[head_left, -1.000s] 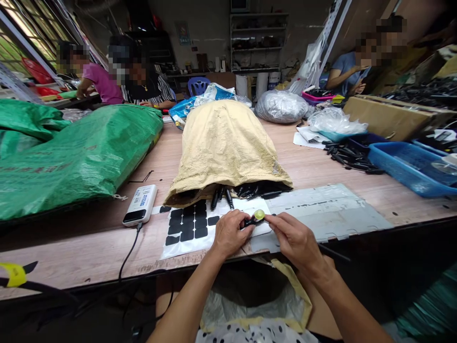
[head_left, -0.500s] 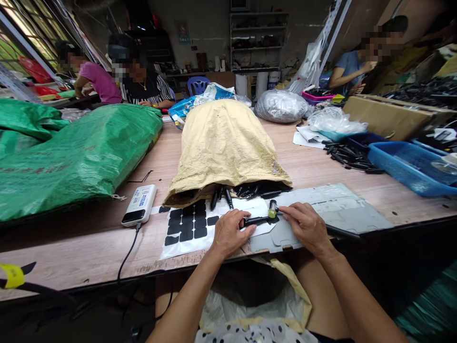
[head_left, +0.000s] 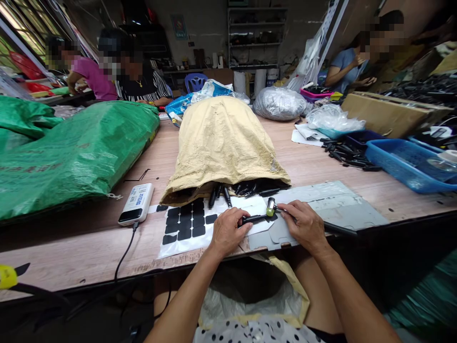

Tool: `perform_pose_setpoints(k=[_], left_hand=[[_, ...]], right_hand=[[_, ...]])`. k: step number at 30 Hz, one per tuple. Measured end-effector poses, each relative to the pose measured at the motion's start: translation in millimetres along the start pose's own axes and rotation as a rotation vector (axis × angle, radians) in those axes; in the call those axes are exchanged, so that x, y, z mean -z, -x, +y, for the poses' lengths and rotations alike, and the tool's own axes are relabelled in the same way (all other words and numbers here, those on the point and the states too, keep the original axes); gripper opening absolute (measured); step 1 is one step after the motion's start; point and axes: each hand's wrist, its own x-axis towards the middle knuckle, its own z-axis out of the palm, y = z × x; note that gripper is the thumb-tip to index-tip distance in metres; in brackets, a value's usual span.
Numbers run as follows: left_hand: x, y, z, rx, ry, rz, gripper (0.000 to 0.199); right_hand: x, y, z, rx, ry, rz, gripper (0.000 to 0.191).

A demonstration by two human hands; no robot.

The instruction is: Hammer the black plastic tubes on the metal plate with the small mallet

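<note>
My left hand (head_left: 228,231) is closed around a slim black pen-like tube (head_left: 254,218), which lies nearly level over the grey board. My right hand (head_left: 306,223) grips a small hammer (head_left: 270,206) with a silver head and a yellow-green face. Its black handle (head_left: 340,228) sticks out to the right behind the hand. The hammer's face is at the tube's right end; whether they touch I cannot tell. Beneath both hands lie the grey board (head_left: 317,202) and a white sheet (head_left: 171,250) with black square stickers.
A beige sack (head_left: 224,143) opens toward me with several black tubes (head_left: 226,195) at its mouth. Left are a white power bank (head_left: 136,204) with a cable and a green sack (head_left: 78,147). A blue basket (head_left: 410,164) stands right. An open sack (head_left: 300,305) sits on my lap. Co-workers sit beyond.
The view has shifted slightly. The hammer head leans a little more, still by the tube's end, and both hands keep their holds. A co-worker at right has lowered a hand.
</note>
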Motion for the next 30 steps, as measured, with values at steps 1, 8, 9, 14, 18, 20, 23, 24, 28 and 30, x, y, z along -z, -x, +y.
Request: perform_pose_setpoints(k=[1,8,9,14,18,20,23,24,28,30], left_hand=[[-0.4,0,0,-0.001,0.0,-0.001,0.015],[7.9,5,7,-0.048,0.111,-0.038,0.014],[12.1,10,13,-0.067,0.158,-0.072,0.015],[25.6,58,44,-0.147,0.283,-0.46,0.016],[-2.4,95,29,-0.073,0.104,-0.646,0.022],[-26.0,107,8,0.057,-0.035,-0.63,0.025],[-53.8,119,-17,0.222,-0.145,-0.617,0.031],[-57.7,122,-20,0.242,-0.153,-0.627,0.032],[-38.3,114,3,0.161,-0.049,-0.645,0.025],[-13.7,97,23,0.138,0.078,-0.607,0.018]], right_hand=[[0,0,0,-0.002,0.003,-0.002,0.023],[1,0,1,-0.02,0.018,-0.028,0.022],[1,0,1,-0.022,0.02,-0.031,0.022],[0,0,2,-0.024,0.015,-0.032,0.022],[0,0,1,-0.032,0.014,-0.023,0.022],[0,0,0,-0.036,0.014,-0.018,0.021],[0,1,0,-0.034,0.017,-0.016,0.021],[0,1,0,-0.032,0.018,-0.015,0.021],[0,0,0,-0.021,0.022,-0.01,0.021],[0,0,-1,-0.022,0.028,-0.01,0.021]])
